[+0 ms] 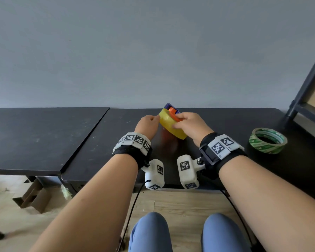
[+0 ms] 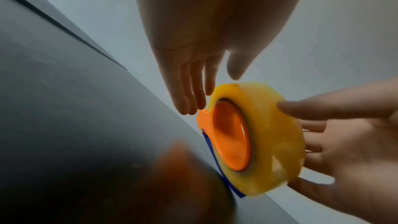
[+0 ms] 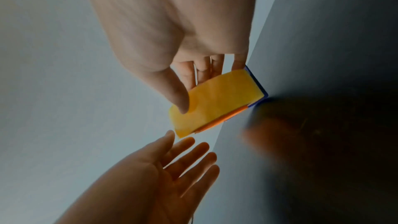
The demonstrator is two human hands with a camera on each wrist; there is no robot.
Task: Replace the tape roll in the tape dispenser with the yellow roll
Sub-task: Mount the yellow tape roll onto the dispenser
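Observation:
The yellow tape roll (image 1: 168, 125) sits on the orange hub (image 2: 230, 139) of the tape dispenser (image 1: 173, 111), which has a blue frame (image 3: 258, 88). My right hand (image 1: 182, 122) holds roll and dispenser tilted above the black table (image 1: 116, 142). Its thumb (image 3: 182, 103) presses the roll's outer face and its fingers reach behind. My left hand (image 1: 153, 120) is to the left of the roll with fingers straight. Its fingertips (image 2: 193, 108) are at the roll's upper left edge, by the orange tab.
A green tape roll (image 1: 267, 140) lies flat on the table to the right. A dark shelf frame (image 1: 305, 91) stands at the far right. A second black table (image 1: 35, 139) adjoins on the left. A grey wall rises right behind.

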